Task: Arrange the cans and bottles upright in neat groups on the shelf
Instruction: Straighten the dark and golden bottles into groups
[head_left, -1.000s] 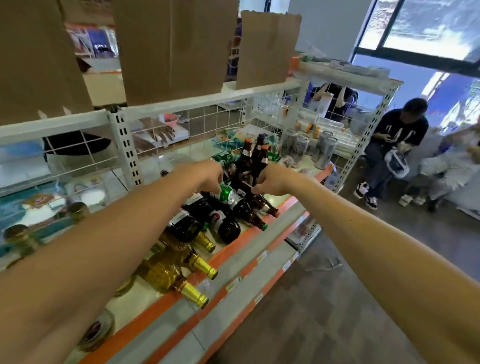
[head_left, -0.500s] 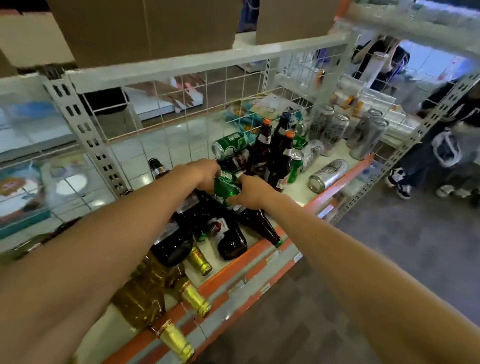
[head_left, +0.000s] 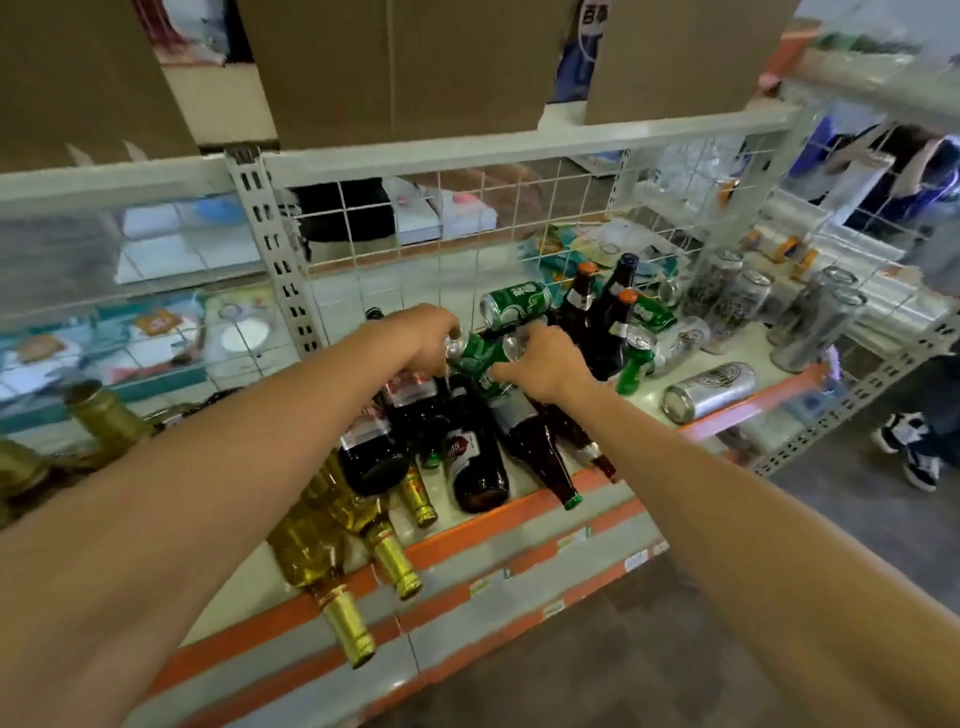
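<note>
My left hand (head_left: 421, 338) and my right hand (head_left: 545, 361) meet over a heap of lying dark bottles (head_left: 470, 460). Each grips a green can (head_left: 475, 356); two silver can ends show between the hands. Another green can (head_left: 514, 306) lies behind them against the wire back. Three brown bottles (head_left: 587, 312) stand upright just right of my right hand. Golden bottles (head_left: 322, 551) lie at the front left, necks over the orange shelf edge (head_left: 519, 514). Silver cans (head_left: 748, 306) stand at the far right, and one silver can (head_left: 709, 389) lies near the edge.
A wire grid (head_left: 467, 218) closes the shelf's back. Cardboard boxes (head_left: 395, 62) sit on the shelf above. More golden bottles (head_left: 104, 415) stand at the far left. A person's shoes (head_left: 909, 452) are on the floor at the right.
The view has tilted down and closer to the shelf. Both hands have closed in on the green cans and lifted them a little above the dark bottles.
</note>
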